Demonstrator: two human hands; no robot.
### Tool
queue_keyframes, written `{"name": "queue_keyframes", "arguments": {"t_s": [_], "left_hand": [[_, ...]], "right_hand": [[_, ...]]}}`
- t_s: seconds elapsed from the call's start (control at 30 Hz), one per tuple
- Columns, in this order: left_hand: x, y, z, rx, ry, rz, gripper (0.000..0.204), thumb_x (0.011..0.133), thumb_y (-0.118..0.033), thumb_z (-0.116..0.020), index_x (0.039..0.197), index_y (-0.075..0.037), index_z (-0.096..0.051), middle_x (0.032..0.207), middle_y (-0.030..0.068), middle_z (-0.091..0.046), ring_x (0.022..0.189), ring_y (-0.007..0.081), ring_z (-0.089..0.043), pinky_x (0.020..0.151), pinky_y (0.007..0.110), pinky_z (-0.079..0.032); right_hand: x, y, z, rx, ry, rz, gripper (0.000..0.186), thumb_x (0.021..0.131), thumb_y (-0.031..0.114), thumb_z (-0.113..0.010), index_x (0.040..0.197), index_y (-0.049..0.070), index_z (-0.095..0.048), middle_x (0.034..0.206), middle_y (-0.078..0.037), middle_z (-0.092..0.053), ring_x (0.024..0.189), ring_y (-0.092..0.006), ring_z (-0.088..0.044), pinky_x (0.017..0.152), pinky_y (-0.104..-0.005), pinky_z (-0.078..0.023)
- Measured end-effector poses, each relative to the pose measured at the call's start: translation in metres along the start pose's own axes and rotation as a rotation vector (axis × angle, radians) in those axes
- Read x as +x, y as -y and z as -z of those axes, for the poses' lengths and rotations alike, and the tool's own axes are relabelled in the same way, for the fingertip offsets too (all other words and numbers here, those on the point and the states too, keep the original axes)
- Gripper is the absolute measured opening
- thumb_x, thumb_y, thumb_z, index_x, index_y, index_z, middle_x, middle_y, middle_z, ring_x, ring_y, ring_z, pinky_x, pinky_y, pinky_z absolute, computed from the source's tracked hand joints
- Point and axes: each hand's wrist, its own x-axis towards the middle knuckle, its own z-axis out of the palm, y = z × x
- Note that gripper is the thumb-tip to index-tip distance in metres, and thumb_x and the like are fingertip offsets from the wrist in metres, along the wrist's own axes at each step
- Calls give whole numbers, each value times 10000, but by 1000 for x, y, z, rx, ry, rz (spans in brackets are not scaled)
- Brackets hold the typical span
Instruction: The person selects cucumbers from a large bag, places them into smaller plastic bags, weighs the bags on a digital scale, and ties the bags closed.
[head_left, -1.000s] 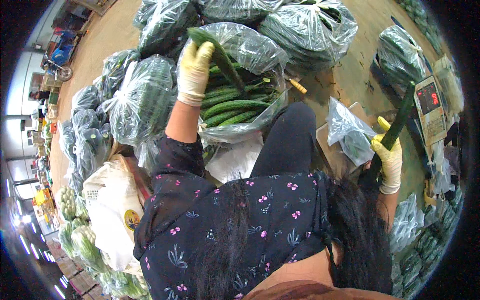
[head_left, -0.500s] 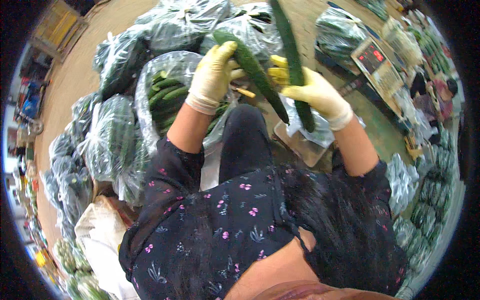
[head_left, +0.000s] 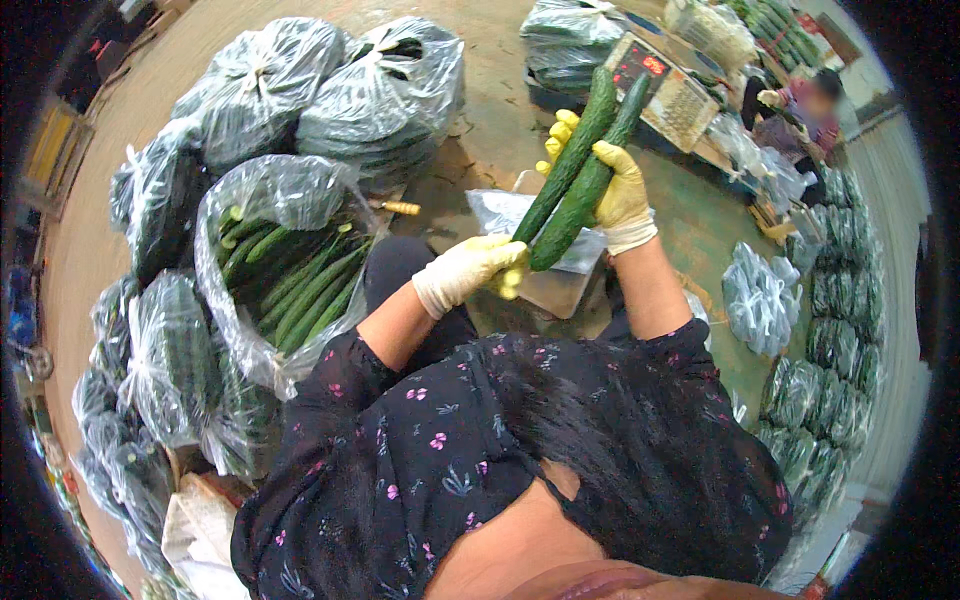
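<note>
Two long green cucumbers lie side by side in my gloved hands, tilted up and away to the right. My right hand [head_left: 622, 195] is wrapped round both from the right, its yellow fingertips showing beyond their far left side. The left cucumber [head_left: 573, 152] and the right cucumber [head_left: 570, 225] touch along their length. At their near ends, my left hand [head_left: 468, 272] pinches the tip of the left cucumber. Below them is a shallow plastic tray [head_left: 548, 298] with clear plastic bags [head_left: 497, 212] on it. To the left, an open plastic bag [head_left: 290, 185] holds many cucumbers [head_left: 315, 295].
Tied bags of cucumbers [head_left: 380, 105] crowd the left and far left. A wooden-handled tool [head_left: 400, 207] lies beside the open bag. A scale with a lit red display [head_left: 650, 85] stands far right, near another person [head_left: 805, 110]. Packed bundles [head_left: 835, 340] line the right wall.
My hands have brought the two separate cucumbers together, side by side. The right hand now grips both, and the left has slid to their near ends. My view has turned rightward.
</note>
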Motion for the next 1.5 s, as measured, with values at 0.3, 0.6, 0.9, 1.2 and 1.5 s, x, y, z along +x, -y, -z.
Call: {"name": "queue_keyframes", "arguments": {"t_s": [0.3,0.6,0.9,1.2,1.5], "left_hand": [[-7,-10,0,717,-165,155,421,914,-449,-452,872,-54,-590,690,24,-591,572,109,-514,525,269,-451],[-105,-56,151,1582,-1172,-187,386,792,-253,-631,1091,-19,-565,978,172,-607,891,310,-591,826,388,-468],[56,27,32,848,-389,223,611,739,-538,-633,985,22,-631,898,122,-652,786,213,-601,710,340,-476],[164,166,75,1014,-515,242,520,752,-478,-630,969,-4,-630,952,116,-652,841,240,-600,773,364,-464],[177,61,34,-544,-443,-199,240,899,-187,-482,976,19,-578,923,117,-625,851,244,-601,816,367,-488]], "right_hand": [[-30,-6,-33,-207,-31,138,688,745,117,-651,1349,22,-337,1148,-167,-560,1032,-279,-564,922,-417,-461],[-66,77,-27,-381,-285,595,552,800,54,-569,1318,28,-380,1153,-166,-558,1053,-287,-563,955,-442,-431],[-79,67,143,182,-710,481,240,773,146,-639,974,59,-540,938,-98,-629,915,-293,-599,853,-565,-431],[-33,26,187,154,-994,517,160,724,34,-675,824,35,-551,794,-75,-559,734,-223,-559,740,-374,-483],[-14,11,242,217,-1175,496,212,734,100,-682,891,46,-551,807,-63,-565,723,-242,-550,676,-426,-470]]}}
